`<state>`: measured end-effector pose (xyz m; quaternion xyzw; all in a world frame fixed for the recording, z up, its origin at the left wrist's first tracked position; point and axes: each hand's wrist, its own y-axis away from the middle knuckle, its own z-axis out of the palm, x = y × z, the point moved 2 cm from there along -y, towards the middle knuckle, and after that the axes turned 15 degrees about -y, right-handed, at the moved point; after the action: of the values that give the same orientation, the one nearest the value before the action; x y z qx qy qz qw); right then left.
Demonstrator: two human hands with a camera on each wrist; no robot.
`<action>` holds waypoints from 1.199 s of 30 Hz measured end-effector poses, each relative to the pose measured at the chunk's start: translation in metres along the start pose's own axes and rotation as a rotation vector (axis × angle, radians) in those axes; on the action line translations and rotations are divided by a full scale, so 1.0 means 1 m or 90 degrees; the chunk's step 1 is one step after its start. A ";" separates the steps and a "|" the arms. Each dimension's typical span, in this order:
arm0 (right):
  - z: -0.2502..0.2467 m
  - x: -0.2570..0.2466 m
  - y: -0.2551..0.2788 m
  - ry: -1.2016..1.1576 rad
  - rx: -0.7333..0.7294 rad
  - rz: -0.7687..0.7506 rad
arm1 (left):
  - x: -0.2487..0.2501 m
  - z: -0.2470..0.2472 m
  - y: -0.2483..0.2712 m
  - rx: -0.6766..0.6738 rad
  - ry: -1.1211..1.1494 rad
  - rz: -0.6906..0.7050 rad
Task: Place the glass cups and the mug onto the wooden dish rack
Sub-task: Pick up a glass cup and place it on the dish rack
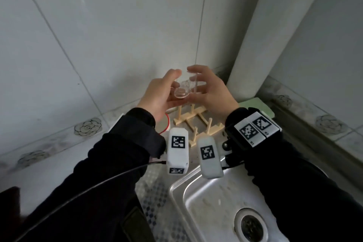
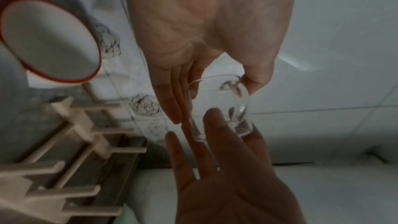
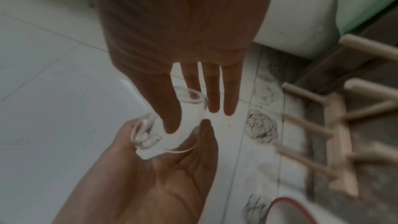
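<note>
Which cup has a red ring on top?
The white mug beside the wooden rack. The glass cup held between both hands is clear all over.

The steel surface (image 1: pixel 157 186) runs along the tiled wall and holds a sink (image 1: pixel 216 202). On it stand the wooden dish rack (image 1: pixel 198 124), a red-rimmed white mug (image 1: pixel 166 124) just left of the rack, and a pale green board (image 1: pixel 255 104) at the corner.

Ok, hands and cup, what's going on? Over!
Left hand grips glass cup; right hand open, fingers touching it. Cup above wooden dish rack, pegs bare. Mug beside rack.
</note>
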<state>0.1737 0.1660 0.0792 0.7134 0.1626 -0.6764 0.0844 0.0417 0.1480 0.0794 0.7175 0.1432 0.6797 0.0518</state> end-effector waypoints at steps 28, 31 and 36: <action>-0.058 0.115 -0.085 0.459 0.119 0.217 | -0.066 0.022 -0.075 0.045 -0.625 0.160; -0.059 0.112 -0.081 0.462 0.108 0.228 | -0.062 0.013 -0.071 0.071 -0.557 0.156; -0.059 0.103 -0.073 0.461 0.106 0.246 | -0.053 -0.020 -0.064 0.124 -0.517 0.134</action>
<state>0.2072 0.2663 -0.0113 0.9268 -0.0105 -0.3646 0.0894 0.0109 0.1918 0.0122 0.9390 0.1008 0.3271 -0.0336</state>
